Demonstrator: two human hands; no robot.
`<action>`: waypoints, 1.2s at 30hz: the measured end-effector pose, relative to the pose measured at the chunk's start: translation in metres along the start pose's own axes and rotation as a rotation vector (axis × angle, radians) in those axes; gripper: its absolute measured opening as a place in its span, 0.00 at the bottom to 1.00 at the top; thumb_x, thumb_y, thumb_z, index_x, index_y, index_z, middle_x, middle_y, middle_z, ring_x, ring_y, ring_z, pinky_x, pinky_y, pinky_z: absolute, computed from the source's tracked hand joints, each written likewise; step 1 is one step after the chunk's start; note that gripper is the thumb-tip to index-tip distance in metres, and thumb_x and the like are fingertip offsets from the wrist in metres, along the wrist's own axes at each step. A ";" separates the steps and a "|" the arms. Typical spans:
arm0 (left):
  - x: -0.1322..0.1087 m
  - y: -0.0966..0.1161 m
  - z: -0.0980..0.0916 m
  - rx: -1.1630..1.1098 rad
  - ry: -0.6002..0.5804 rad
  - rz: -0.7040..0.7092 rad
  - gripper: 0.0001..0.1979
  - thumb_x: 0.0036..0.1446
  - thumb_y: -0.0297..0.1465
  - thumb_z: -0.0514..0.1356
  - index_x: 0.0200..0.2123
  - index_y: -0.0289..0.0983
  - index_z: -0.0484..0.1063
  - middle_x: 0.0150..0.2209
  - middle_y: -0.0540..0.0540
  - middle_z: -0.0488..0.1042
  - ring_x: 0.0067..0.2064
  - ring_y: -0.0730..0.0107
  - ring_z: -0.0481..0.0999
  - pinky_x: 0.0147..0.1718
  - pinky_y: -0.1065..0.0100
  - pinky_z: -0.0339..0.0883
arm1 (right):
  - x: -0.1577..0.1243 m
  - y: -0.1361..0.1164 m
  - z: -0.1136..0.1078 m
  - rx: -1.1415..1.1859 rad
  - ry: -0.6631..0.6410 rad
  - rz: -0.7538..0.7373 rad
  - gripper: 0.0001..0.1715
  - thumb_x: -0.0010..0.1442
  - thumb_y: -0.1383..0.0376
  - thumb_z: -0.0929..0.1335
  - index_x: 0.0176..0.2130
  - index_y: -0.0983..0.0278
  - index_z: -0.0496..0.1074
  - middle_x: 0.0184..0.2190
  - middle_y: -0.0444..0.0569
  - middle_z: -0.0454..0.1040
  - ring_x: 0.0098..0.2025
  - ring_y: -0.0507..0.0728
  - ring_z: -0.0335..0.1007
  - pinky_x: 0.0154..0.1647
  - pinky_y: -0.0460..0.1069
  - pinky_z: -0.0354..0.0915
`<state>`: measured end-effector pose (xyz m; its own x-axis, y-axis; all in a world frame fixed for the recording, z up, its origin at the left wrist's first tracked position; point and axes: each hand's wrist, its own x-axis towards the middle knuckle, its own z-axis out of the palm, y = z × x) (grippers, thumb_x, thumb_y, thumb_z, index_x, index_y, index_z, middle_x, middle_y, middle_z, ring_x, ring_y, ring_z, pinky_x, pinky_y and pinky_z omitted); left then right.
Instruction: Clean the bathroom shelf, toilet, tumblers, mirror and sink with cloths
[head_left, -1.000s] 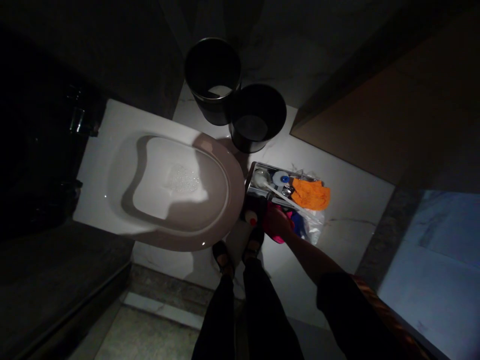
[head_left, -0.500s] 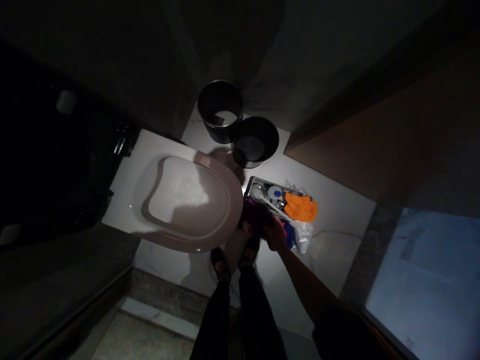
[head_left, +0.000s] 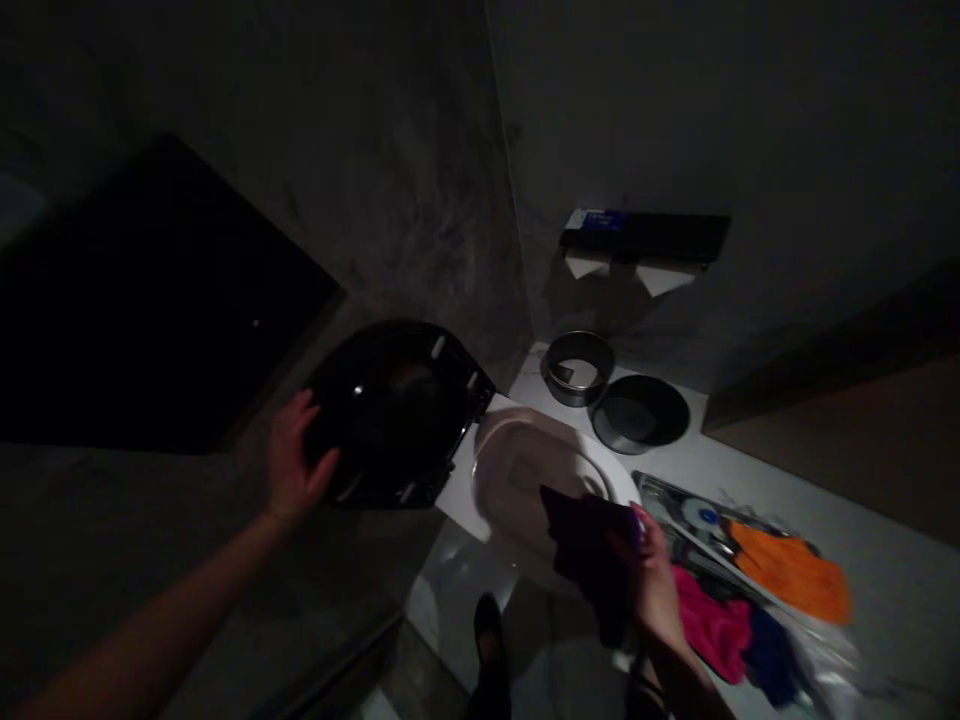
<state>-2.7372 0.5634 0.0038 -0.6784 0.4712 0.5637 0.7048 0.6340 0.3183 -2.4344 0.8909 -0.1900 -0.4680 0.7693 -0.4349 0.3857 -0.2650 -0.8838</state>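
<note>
A dark purple cloth [head_left: 589, 550] hangs from my right hand [head_left: 654, 580], whose fingers are closed on its edge. It is held over the front of the white toilet bowl [head_left: 457, 490], hiding part of the rim. My left hand [head_left: 296, 460] is at the outer edge of the raised black toilet seat and lid [head_left: 397, 400]. Its thumb and fingers are spread; whether it touches the edge I cannot tell. The room is dim.
Two round dark bins [head_left: 634, 425] stand by the wall behind the bowl. To the right lies a tray [head_left: 660, 490] with a long-handled white brush, an orange cloth [head_left: 791, 570], a pink cloth [head_left: 716, 625] and a plastic bag. A paper holder [head_left: 652, 235] is on the wall.
The view has swung up and left. My right hand has risen from beside the tray with the purple cloth. My left hand has come into view at the raised seat.
</note>
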 end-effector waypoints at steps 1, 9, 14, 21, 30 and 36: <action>0.008 -0.022 -0.019 0.001 -0.020 0.052 0.31 0.65 0.51 0.60 0.61 0.35 0.69 0.65 0.32 0.70 0.68 0.43 0.68 0.66 0.37 0.61 | -0.024 -0.016 0.049 0.054 -0.031 -0.023 0.41 0.48 0.46 0.75 0.57 0.57 0.71 0.51 0.57 0.79 0.51 0.69 0.78 0.49 0.62 0.78; -0.007 -0.055 -0.018 -0.253 0.078 0.153 0.31 0.70 0.50 0.53 0.69 0.40 0.60 0.68 0.32 0.66 0.69 0.49 0.67 0.65 0.47 0.65 | -0.163 -0.124 0.389 0.179 -0.289 -0.876 0.26 0.68 0.61 0.65 0.64 0.58 0.69 0.68 0.56 0.68 0.75 0.67 0.54 0.72 0.72 0.58; -0.004 -0.061 -0.019 -0.332 0.079 0.152 0.31 0.69 0.52 0.54 0.67 0.40 0.62 0.66 0.33 0.67 0.67 0.49 0.69 0.64 0.48 0.65 | -0.060 -0.218 0.419 0.260 0.026 -0.507 0.29 0.71 0.60 0.63 0.66 0.66 0.67 0.70 0.60 0.64 0.78 0.65 0.45 0.77 0.70 0.48; 0.001 -0.054 -0.023 -0.265 0.059 0.192 0.28 0.70 0.47 0.56 0.66 0.39 0.63 0.64 0.33 0.70 0.65 0.50 0.71 0.62 0.49 0.67 | -0.112 -0.170 0.417 0.137 -0.052 -0.651 0.33 0.71 0.59 0.64 0.70 0.64 0.63 0.73 0.58 0.59 0.76 0.65 0.49 0.75 0.67 0.55; 0.007 -0.050 -0.021 -0.224 0.051 0.210 0.26 0.66 0.38 0.62 0.64 0.38 0.64 0.62 0.33 0.70 0.66 0.50 0.71 0.63 0.46 0.68 | -0.100 -0.180 0.398 0.126 -0.101 -0.700 0.25 0.67 0.59 0.68 0.61 0.61 0.74 0.70 0.55 0.64 0.69 0.65 0.59 0.72 0.64 0.59; 0.006 -0.048 -0.022 -0.227 0.024 0.220 0.27 0.66 0.37 0.62 0.65 0.38 0.62 0.64 0.33 0.69 0.68 0.50 0.68 0.66 0.45 0.63 | -0.013 -0.244 0.402 0.202 0.056 -0.185 0.29 0.70 0.55 0.68 0.64 0.67 0.71 0.70 0.61 0.61 0.75 0.70 0.47 0.75 0.72 0.46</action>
<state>-2.7703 0.5226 0.0087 -0.5018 0.5656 0.6545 0.8640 0.3643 0.3476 -2.8419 0.7118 -0.0378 -0.4686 0.8451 -0.2573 0.1288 -0.2228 -0.9663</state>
